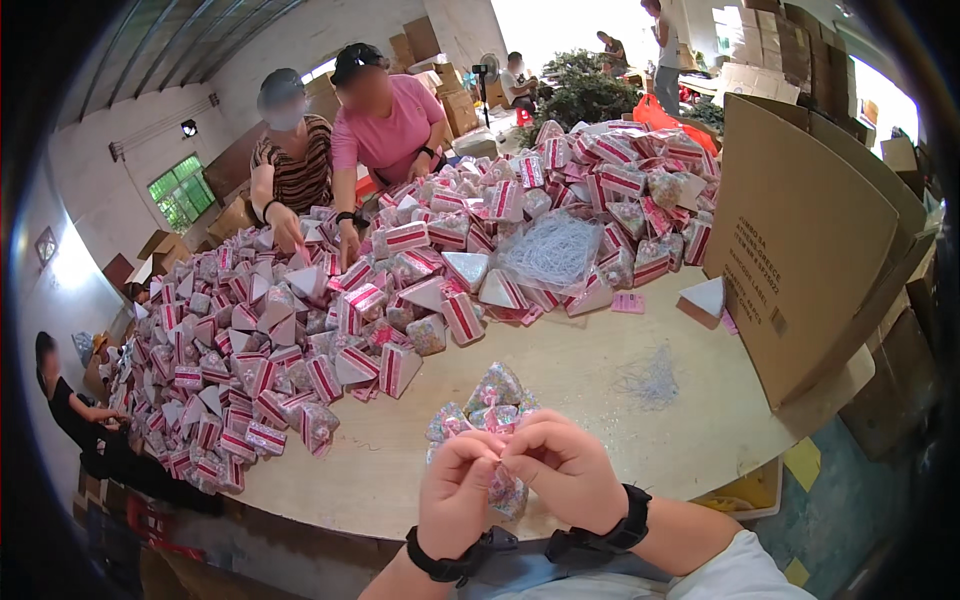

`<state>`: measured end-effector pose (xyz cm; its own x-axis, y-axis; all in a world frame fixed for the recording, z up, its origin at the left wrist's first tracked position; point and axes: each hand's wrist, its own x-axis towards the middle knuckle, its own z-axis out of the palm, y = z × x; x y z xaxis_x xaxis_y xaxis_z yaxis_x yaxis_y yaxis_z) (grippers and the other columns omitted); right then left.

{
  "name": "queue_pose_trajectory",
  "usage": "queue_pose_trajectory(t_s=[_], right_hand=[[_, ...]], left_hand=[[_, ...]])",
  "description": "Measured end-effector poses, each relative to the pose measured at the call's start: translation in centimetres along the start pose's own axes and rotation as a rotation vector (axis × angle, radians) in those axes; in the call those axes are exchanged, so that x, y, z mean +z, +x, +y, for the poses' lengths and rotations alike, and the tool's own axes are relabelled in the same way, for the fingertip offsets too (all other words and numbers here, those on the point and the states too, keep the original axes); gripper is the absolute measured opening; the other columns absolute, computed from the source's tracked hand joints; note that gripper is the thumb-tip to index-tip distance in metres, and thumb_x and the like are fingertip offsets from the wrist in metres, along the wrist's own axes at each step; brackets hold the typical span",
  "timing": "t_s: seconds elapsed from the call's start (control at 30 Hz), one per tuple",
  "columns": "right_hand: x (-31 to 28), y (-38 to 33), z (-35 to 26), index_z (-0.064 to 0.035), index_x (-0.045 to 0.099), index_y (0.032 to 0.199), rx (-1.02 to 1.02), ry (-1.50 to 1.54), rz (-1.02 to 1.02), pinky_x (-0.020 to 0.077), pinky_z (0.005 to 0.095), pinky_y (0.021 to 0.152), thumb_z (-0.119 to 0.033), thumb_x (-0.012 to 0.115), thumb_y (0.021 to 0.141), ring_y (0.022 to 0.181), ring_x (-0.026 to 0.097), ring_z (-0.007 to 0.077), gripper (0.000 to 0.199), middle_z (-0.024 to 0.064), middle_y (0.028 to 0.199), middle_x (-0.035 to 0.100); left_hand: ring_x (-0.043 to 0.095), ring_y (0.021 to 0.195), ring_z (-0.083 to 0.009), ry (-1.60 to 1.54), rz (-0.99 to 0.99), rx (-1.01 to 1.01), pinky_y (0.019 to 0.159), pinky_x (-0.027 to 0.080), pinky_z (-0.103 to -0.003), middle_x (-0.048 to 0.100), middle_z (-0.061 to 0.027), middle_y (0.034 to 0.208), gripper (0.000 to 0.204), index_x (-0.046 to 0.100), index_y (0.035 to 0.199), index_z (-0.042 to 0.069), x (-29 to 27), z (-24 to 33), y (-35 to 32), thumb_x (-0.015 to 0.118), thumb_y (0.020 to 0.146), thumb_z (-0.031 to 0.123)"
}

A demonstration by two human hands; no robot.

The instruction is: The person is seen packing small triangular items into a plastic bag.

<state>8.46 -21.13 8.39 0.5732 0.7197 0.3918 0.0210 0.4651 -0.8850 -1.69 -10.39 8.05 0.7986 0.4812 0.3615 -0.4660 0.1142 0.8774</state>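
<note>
A: Where is the packet (492, 400) found in relation to the hands?

B: It is held just beyond the fingertips, above the near edge of the table (600, 380), with its point directed away from the body. Its lower part is hidden behind the hands.

A: How are the hands set?

B: The left hand (457, 492) is closed, its fingertips pinched on the packet's near edge. The right hand (562, 468) is curled shut on the same edge. The two are touching at the fingertips, so neither is nearer. The heap (300, 330) is left well apart, to the left.
</note>
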Motion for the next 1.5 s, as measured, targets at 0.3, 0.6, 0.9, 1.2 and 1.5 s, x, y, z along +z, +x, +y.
queue_pose_trajectory(t_s=[0.3,0.6,0.9,1.2,1.5], right_hand=[[-1.8,-0.5,-0.9,0.0019,0.061,0.088,0.023,-0.195,0.026,0.0454,0.0214,0.062,0.003,0.064,0.08,0.071,0.055,0.0081,0.009,0.0042,0.082,0.058],[-2.6,-1.2,0.4,0.0012,0.054,0.093,0.095,-0.058,0.035,0.0464,0.0207,0.065,0.006,0.057,0.083,0.076,0.055,0.0068,0.011,0.0025,0.086,0.056],[-2.9,-1.6,1.0,-0.0003,0.053,0.094,0.15,0.139,0.055,0.0444,0.0198,0.063,0.004,0.055,0.085,0.073,0.053,0.006,0.01,0.0017,0.088,0.053],[-3.4,-1.3,0.1,0.0005,0.061,0.099,0.091,0.005,0.05,0.045,0.0207,0.068,0.001,0.063,0.082,0.081,0.054,0.0072,0.017,0.0042,0.096,0.055],[-3.7,-1.1,0.2,0.0009,0.063,0.096,0.152,0.092,0.038,0.044,0.0205,0.067,0.0,0.064,0.083,0.078,0.053,0.0074,0.013,0.0037,0.092,0.056]], left_hand=[[0.051,0.077,-0.0068,0.183,-0.028,-0.159,0.069,0.041,-0.02,0.055,-0.0036,0.091,0.006,0.052,0.096,0.001,1.5,0.4,1.0,0.051,0.093,0.006],[0.05,0.075,-0.0054,0.393,-0.189,-0.26,0.065,0.041,-0.019,0.054,-0.0011,0.083,0.007,0.053,0.095,0.0,1.4,0.7,1.2,0.052,0.093,0.006],[0.051,0.074,-0.0072,0.346,-0.187,-0.299,0.067,0.042,-0.02,0.054,-0.0012,0.082,0.005,0.052,0.094,0.001,1.2,0.5,1.6,0.051,0.093,0.006],[0.051,0.073,-0.007,0.426,-0.199,-0.283,0.065,0.042,-0.02,0.054,-0.0015,0.079,0.004,0.052,0.094,0.001,1.2,0.7,1.9,0.051,0.092,0.005],[0.049,0.07,-0.0061,0.432,-0.167,-0.256,0.062,0.04,-0.02,0.054,-0.0007,0.076,0.004,0.052,0.093,0.001,1.2,0.9,1.8,0.051,0.092,0.005]])
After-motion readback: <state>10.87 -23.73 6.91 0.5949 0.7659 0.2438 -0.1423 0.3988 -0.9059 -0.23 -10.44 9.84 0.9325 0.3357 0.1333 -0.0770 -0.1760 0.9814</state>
